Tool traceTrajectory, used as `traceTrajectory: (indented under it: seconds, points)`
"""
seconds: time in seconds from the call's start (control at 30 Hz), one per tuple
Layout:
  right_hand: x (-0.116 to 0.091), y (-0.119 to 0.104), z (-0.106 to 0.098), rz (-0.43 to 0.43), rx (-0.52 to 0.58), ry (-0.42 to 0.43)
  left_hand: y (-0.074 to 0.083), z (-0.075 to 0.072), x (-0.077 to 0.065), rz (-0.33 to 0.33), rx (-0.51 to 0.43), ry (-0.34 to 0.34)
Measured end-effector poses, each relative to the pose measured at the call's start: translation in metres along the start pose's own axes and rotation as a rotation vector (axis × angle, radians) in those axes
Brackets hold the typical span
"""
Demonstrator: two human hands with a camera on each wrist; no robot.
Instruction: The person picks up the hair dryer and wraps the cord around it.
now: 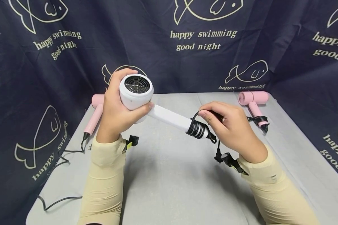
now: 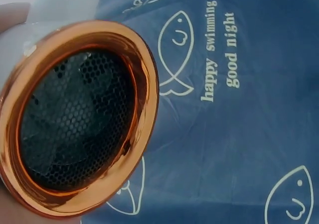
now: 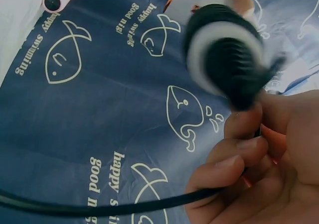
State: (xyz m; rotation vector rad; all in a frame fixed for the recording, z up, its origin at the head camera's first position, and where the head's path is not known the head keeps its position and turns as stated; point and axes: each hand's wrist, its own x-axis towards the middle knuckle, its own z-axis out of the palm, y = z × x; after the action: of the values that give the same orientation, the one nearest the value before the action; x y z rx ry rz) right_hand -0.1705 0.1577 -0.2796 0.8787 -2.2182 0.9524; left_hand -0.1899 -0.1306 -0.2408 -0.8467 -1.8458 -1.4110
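My left hand [image 1: 114, 107] grips the head of a white hair dryer [image 1: 169, 117], its dark round grille facing up toward me. In the left wrist view the dryer's copper-coloured outlet ring [image 2: 147, 134] surrounds a dark honeycomb mesh. The handle slants down to the right, and a black cord [image 1: 196, 128] is coiled in several turns around its lower end. Right of the handle, my right hand [image 1: 231, 125] pinches the cord between thumb and fingers. The plug [image 1: 218, 155] hangs beneath that hand. In the right wrist view, the cord runs out from under the curled fingers [image 3: 219, 171].
A pink hair dryer [image 1: 94, 120] lies at the left, its loose cord [image 1: 63, 198] trailing along the table's left side. Another pink hair dryer [image 1: 253, 98] rests at the back right with its cord wound on its handle. Dark printed curtains [image 1: 157, 47] surround the grey table [image 1: 169, 187].
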Motion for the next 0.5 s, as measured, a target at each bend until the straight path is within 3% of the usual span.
traceTrajectory:
  seconds: [0.17, 0.33, 0.5]
  points:
    - [-0.001, 0.004, 0.0, 0.069, 0.1, -0.084, 0.004, 0.0, 0.0, 0.024, -0.108, -0.018]
    - [-0.002, 0.005, 0.0, 0.121, 0.16, -0.144, 0.009, 0.001, 0.0, 0.026, -0.199, 0.006]
    - [0.0, -0.001, -0.003, 0.164, 0.261, -0.189, 0.011, 0.001, 0.0, 0.032, -0.219, 0.018]
